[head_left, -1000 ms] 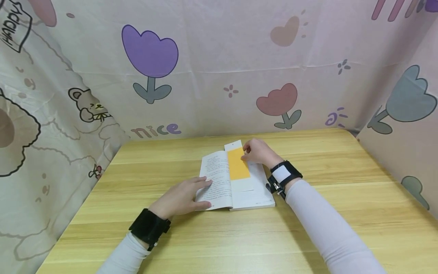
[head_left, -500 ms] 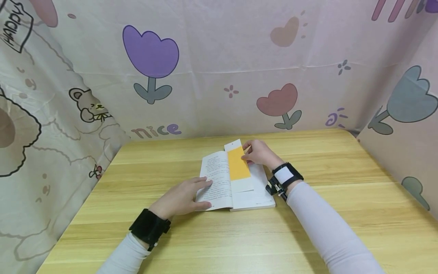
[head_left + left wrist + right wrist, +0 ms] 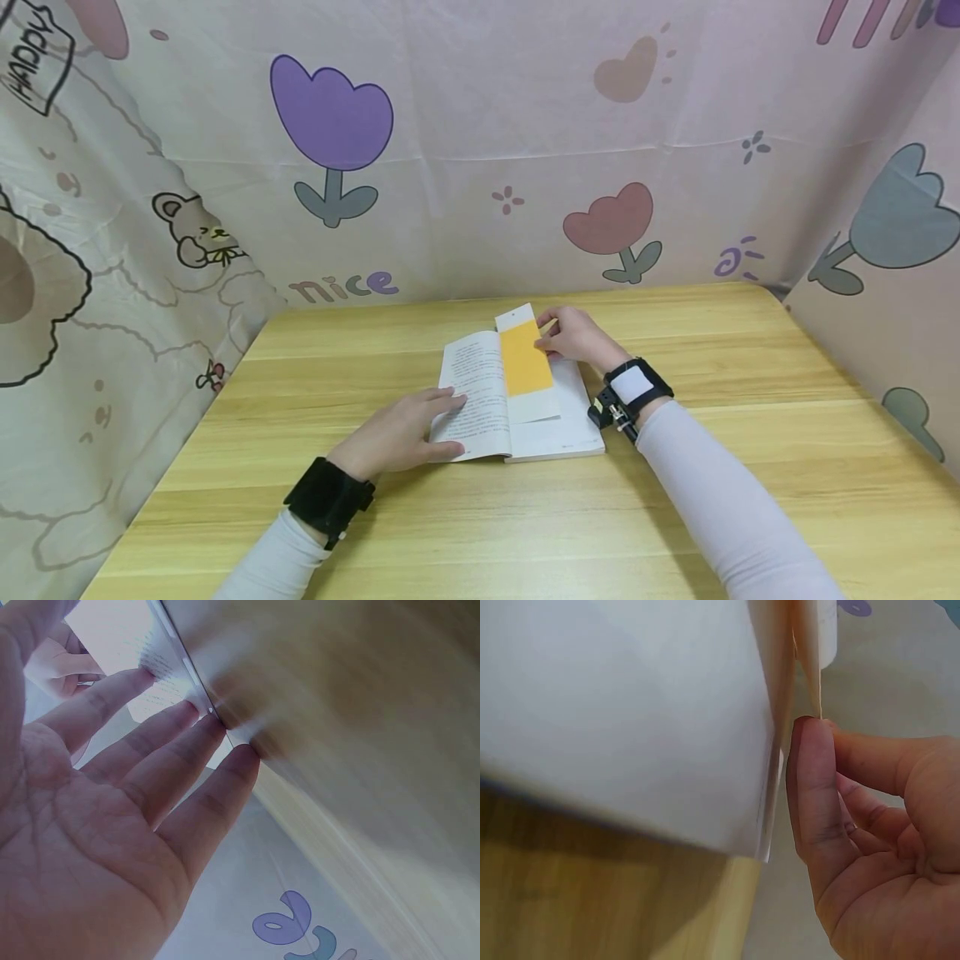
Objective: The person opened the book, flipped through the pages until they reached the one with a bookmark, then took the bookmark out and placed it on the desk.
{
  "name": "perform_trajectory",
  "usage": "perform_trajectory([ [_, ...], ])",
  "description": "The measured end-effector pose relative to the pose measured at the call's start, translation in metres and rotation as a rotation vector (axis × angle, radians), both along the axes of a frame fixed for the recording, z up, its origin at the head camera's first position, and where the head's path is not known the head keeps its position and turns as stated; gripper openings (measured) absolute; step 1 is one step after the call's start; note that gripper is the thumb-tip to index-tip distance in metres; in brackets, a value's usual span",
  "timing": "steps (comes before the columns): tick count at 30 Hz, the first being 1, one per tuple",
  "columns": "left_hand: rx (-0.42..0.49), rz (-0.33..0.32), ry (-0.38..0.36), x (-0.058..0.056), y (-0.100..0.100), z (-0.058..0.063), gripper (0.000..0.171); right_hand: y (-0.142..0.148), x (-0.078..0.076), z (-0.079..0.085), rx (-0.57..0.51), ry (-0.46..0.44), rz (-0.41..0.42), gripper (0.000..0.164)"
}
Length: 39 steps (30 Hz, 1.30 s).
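An open book point(image 3: 566, 435) lies on the wooden table, with printed text on its left page and a mostly white right page. Over the right page, beside the spine, is a yellow-and-white bookmark point(image 3: 527, 360) with a small hole near its top, which sticks out past the book's far edge. My right hand point(image 3: 577, 335) pinches the bookmark's right edge between thumb and fingertips; the right wrist view shows this pinch on the thin card point(image 3: 812, 667) edge-on. My left hand point(image 3: 393, 435) rests on the left page, its fingers point(image 3: 180, 757) spread and nearly straight.
The light wooden table point(image 3: 390, 533) extends around the book on all sides. Behind it hangs a pale cloth point(image 3: 450, 225) printed with flowers, hearts and the word "nice". More of this cloth hangs at the left and right.
My right hand has shifted slightly to the right, and the bookmark has moved a little right and away from the spine with it. The left hand and the book have stayed put.
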<state>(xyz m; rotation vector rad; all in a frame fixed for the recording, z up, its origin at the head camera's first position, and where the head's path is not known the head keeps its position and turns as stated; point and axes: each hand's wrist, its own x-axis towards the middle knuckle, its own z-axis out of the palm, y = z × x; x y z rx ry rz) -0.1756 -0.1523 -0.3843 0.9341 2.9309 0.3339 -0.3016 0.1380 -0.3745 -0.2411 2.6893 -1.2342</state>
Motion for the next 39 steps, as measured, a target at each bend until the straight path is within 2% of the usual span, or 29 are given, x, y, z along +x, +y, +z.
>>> perform_trajectory([
  [7,0.009,-0.020,0.019,0.000,0.000,0.000,0.072,0.016,0.002,0.003,-0.032,0.013,0.026,0.031],
  [16,0.004,-0.012,0.020,-0.001,-0.001,-0.001,0.072,0.033,0.011,0.015,-0.085,0.004,0.056,0.033],
  [26,0.017,-0.018,0.023,-0.001,-0.001,-0.001,0.072,0.061,0.013,0.025,-0.163,0.007,0.066,0.036],
  [39,0.009,-0.010,0.017,-0.001,-0.001,-0.002,0.073,0.095,0.016,0.028,-0.133,0.008,0.058,0.037],
])
